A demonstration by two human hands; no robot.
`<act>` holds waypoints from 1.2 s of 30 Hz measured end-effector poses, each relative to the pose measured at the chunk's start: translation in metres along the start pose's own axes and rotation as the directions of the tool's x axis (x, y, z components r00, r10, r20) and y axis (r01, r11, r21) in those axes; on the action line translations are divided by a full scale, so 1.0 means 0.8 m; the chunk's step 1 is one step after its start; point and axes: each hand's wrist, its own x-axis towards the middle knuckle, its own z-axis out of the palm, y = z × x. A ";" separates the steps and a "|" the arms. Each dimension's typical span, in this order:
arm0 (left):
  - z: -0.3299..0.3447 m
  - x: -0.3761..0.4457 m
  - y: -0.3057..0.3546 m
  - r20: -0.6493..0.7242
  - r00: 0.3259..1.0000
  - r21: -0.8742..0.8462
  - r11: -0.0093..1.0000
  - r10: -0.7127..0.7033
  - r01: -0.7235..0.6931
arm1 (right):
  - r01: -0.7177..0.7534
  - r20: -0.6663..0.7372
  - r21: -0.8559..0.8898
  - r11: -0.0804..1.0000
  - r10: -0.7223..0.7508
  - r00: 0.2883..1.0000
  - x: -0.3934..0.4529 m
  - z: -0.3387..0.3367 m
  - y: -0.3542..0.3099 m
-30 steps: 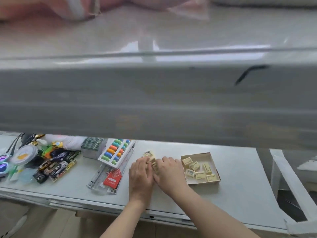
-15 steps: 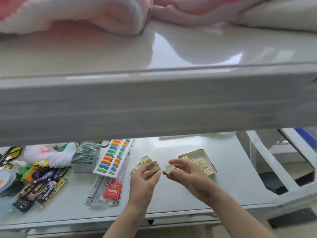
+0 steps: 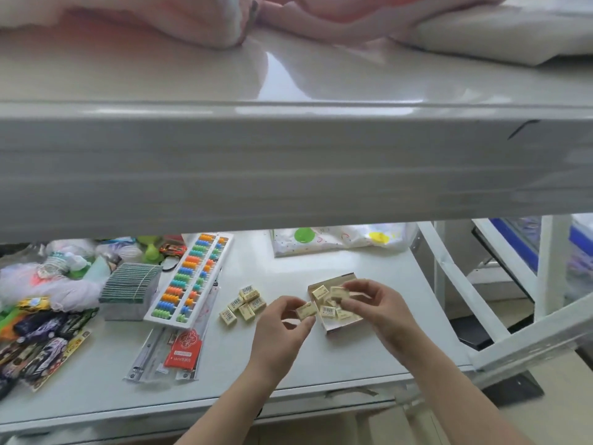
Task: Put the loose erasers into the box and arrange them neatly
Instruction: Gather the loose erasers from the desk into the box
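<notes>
Left hand (image 3: 282, 326), lower centre of frame, pinches one cream eraser (image 3: 305, 309) between thumb and fingertips, held above the shelf just left of the box. Right hand (image 3: 375, 308) pinches a second eraser (image 3: 339, 293) with curled fingers, over the box's middle; whether it touches the erasers below cannot be told. Box (image 3: 340, 327) is a shallow open cardboard tray on the white shelf (image 3: 369, 358), centre-right, tilted a bit relative to the shelf edge. Erasers in the box (image 3: 328, 311) lie loose at mixed angles, some barcode side up, one near the far-left corner; count unclear, partly hidden by the right hand. Loose erasers (image 3: 245, 305), about six, sit in a small cluster on the shelf left of the box, well apart from both hands, barcodes up on most. Further left: colourful bead abacus (image 3: 189, 277) lying diagonally, a ruler pack with red card (image 3: 170, 351) below it, a grey-green stack of cards (image 3: 131, 284), toy cars in packaging (image 3: 38, 342) at the left edge. Printed plastic bag (image 3: 337, 239) at the back of the shelf. Upper shelf board (image 3: 288, 162) fills the top half of frame, pink fabric (image 3: 192, 17) on it.
</notes>
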 end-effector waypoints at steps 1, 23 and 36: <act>0.005 0.002 0.003 0.007 1.000 0.044 0.999 0.018 -0.018 | -0.007 -0.052 -0.052 0.999 0.004 0.999 0.005 -0.012 -0.004; 0.030 0.056 0.003 0.437 0.883 0.616 0.658 0.172 -0.433 | 0.617 0.457 -0.746 0.248 -0.484 0.747 0.122 -0.064 0.053; 0.041 0.039 -0.021 0.278 0.937 0.768 0.537 0.211 -0.349 | 0.544 0.372 -0.798 0.260 -0.498 0.783 0.098 -0.049 0.084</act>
